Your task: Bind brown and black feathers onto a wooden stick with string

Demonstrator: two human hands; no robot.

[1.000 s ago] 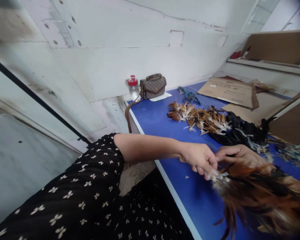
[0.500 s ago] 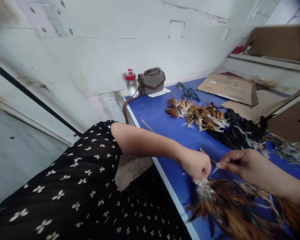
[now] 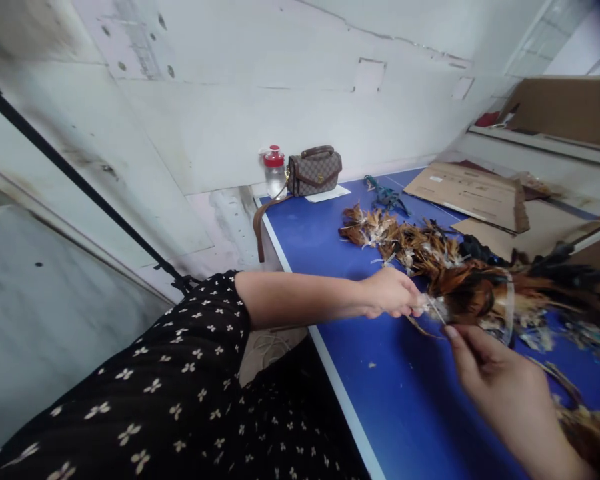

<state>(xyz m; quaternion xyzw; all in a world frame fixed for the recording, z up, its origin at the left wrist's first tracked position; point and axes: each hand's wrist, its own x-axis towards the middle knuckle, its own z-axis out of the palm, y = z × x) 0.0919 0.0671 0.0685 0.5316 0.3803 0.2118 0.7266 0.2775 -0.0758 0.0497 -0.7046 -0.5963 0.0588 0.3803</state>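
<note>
My left hand (image 3: 393, 293) is closed on the pale, tied end of a bunch of brown feathers (image 3: 473, 290), which it holds up over the blue table (image 3: 325, 233). The feathers fan out to the right, blurred by motion at their tips. A thin whitish string (image 3: 436, 311) runs from the bound end to my right hand (image 3: 505, 383). Thumb and forefinger of that hand pinch the string. Behind the held bunch lies a row of brown feather bunches (image 3: 400, 240) with pale ties.
A red-capped bottle (image 3: 275, 175) and a patterned handbag (image 3: 315, 175) stand at the far left corner. Teal strands (image 3: 385, 197) lie beyond the feathers. Flattened cardboard (image 3: 467, 193) rests at the back right. More feathers (image 3: 587, 427) lie at lower right.
My left hand has raised the bunch and moved it away from me, its feathers now pointing right. My right hand has shifted slightly right and down, still pinching. The view has tilted a little.
</note>
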